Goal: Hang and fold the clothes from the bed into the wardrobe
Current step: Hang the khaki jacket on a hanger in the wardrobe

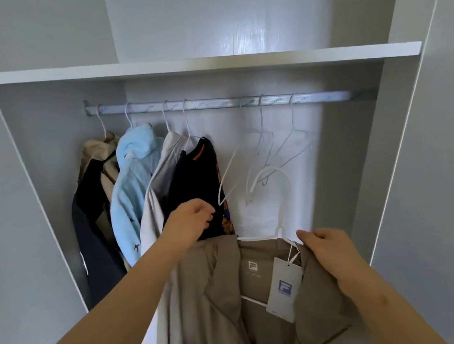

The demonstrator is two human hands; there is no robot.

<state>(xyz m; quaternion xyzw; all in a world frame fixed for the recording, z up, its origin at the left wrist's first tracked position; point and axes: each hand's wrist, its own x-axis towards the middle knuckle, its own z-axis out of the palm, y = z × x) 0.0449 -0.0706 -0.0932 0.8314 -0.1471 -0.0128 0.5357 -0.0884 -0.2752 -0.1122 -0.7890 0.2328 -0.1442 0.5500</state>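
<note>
Left hand raised at the hung row, fingers curled against the dark top; cannot tell whether they pinch cloth or only nudge it aside. Just right and nearer: taupe jacket, already on a white hanger, held low in front of the wardrobe, hook well below the rail. Paper tag dangles at the collar. Right hand grips the jacket's right shoulder, thumb on top, fingers wrapped over the fabric. Judgement: cloth looks soft, thin and light, likely to slide off smooth wire; best carried by the hanger neck with one shoulder steadied. Wardrobe contents, left to right on the rail: beige-and-navy coat, pale blue fleece, light grey garment, the dark top, then a gap, then several bare white hangers. That gap looks the natural slot. Shelf above the rail; nothing visible on it from this angle.
</note>
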